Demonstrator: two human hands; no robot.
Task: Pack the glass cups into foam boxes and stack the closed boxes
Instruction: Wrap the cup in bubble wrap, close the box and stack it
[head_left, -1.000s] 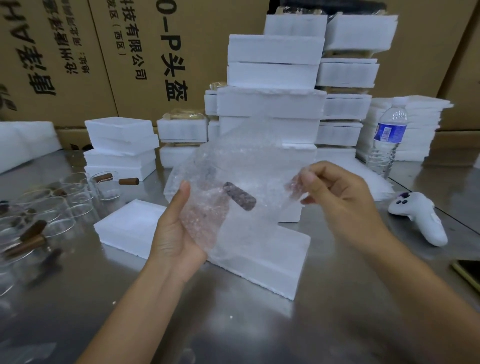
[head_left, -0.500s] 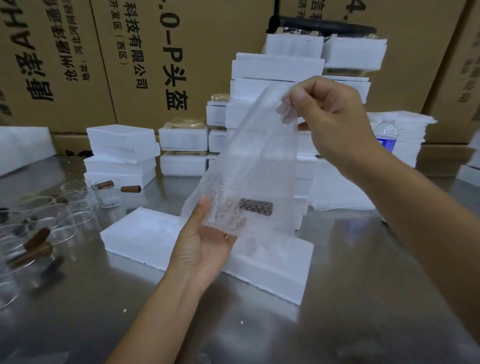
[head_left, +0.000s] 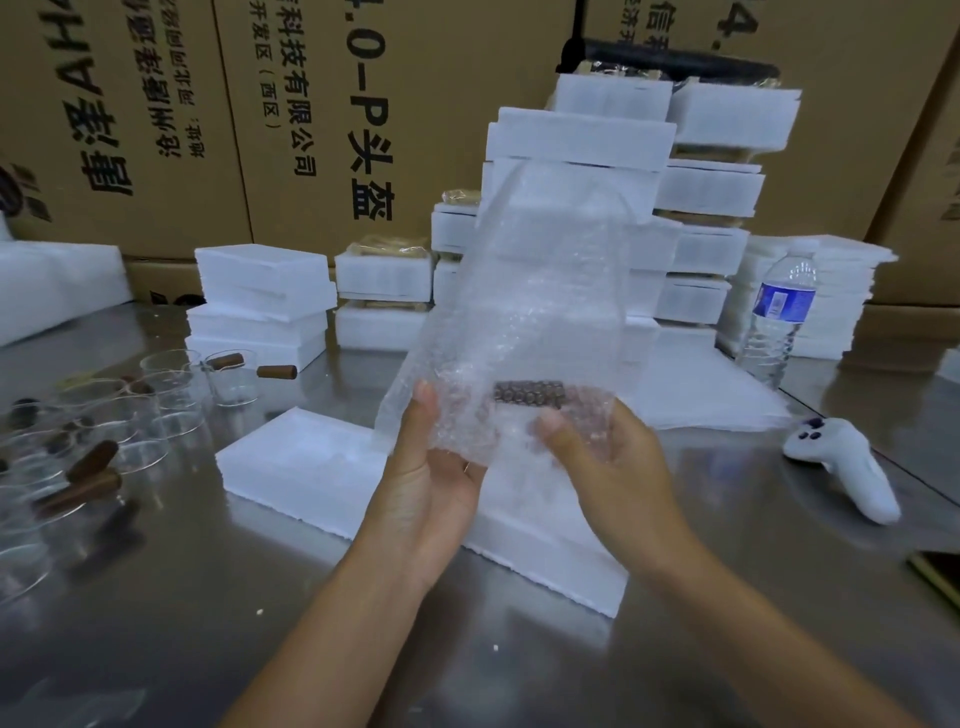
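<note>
Here the bubble-wrap bag (head_left: 540, 322) stands upright in the air over the tabletop (head_left: 208, 623), held at its lower end by both hands. A dark brown handle (head_left: 529, 397) lies crosswise inside it near the bottom; the glass it belongs to is hard to make out through the wrap. The left hand (head_left: 431, 467) grips the bag's lower left corner, thumb on the near face and fingers behind. The right hand (head_left: 602, 467) clasps the lower right corner the same way, its thumb pressed on the front just under the handle. Directly below the bag lies an open foam box (head_left: 306, 457), flat on the tabletop, its two halves spread side by side. To the left, a cluster of glass cups (head_left: 156, 410) with brown handles stands on the tabletop. Behind the bag rises a tall stack of closed foam boxes (head_left: 576, 137), with a lower stack (head_left: 260, 301) to its left. To the right are a water bottle (head_left: 779, 317), a white controller (head_left: 841, 467) and, at the frame's edge, a phone (head_left: 940, 569). Printed cardboard cartons (head_left: 363, 78) fill the background.
</note>
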